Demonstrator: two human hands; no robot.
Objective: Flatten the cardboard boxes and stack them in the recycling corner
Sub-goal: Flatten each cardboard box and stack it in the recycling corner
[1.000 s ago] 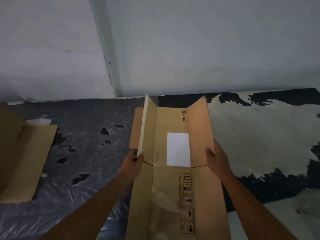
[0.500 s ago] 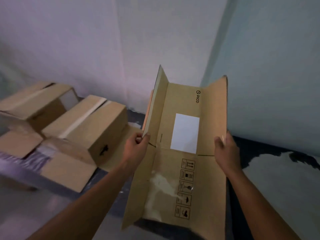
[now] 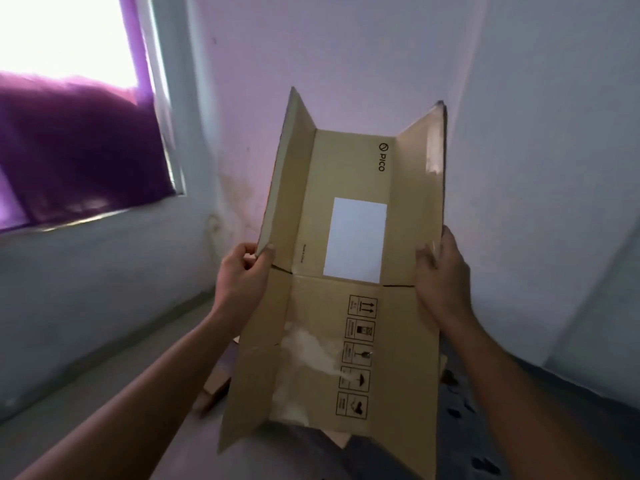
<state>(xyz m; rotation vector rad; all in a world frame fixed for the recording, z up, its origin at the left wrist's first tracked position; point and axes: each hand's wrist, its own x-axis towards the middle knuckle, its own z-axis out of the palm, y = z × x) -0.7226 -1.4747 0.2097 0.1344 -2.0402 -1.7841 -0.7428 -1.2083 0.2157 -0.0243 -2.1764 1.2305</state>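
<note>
Grey floor [image 3: 121, 368]: flat cardboard pieces [image 3: 216, 386] lying on it mid-frame, dark spotted sheet [image 3: 457, 438] covering the right side.

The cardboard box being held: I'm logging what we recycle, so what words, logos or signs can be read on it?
"PICO", beside a round logo, on the upper panel of the cardboard box.
Small line of print left of the white label: too small to read.
White label: blank.
Five boxed handling symbols: the top one shows two up arrows; their captions are too small to read.
</note>
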